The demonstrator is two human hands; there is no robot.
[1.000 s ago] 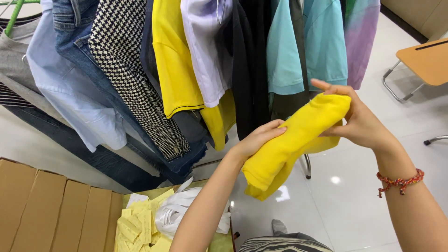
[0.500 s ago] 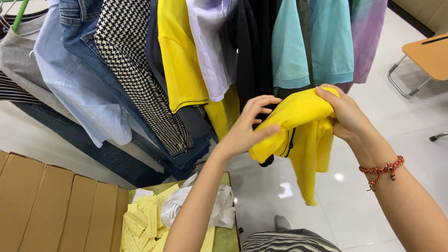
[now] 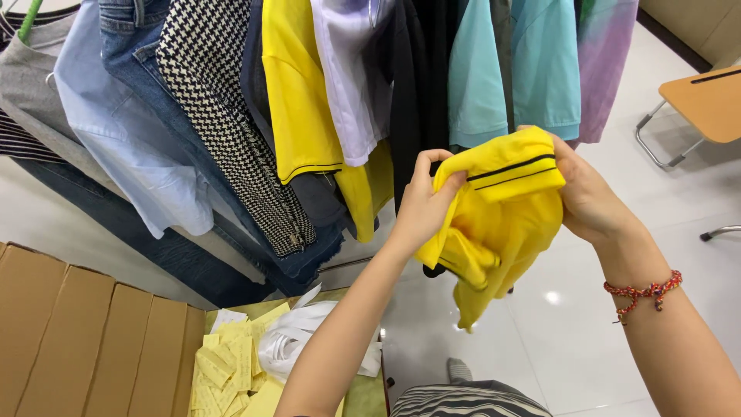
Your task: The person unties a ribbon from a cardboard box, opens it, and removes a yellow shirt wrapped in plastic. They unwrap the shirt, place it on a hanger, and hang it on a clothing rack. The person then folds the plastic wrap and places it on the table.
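While both hands work at chest height in front of the clothes rack, I judge the step in hand to be turning or bunching up the bright yellow knit shirt with thin black stripes at its hem (image 3: pixel 502 208). My left hand (image 3: pixel 421 208) is closed on the shirt's left side, fingers pinching a fold near the top edge; my right hand (image 3: pixel 590 197) grips the striped band from the far side, thumb tucked behind the cloth. The shirt hangs between them in mid-air, its lower part drooping free above the white tiled floor (image 3: pixel 587 332).

As I read it, the next move calls for finding an opening or an edge, so I would need to shift one grip without letting the loose fabric slip.

Just behind the shirt hang the rack's garments: a teal T-shirt (image 3: pixel 513 69), a black garment (image 3: pixel 417 93), a second yellow top (image 3: pixel 297 93) and a black-and-white houndstooth piece (image 3: pixel 224 116). They sit near enough that the drooping cloth could brush them. Below left lie flattened brown cardboard boxes (image 3: pixel 85 340) and a pile of pale yellow paper tags (image 3: pixel 228 363) beside crumpled white plastic (image 3: pixel 297 340). A tan desk (image 3: pixel 706 96) on metal legs stands well apart at the right.
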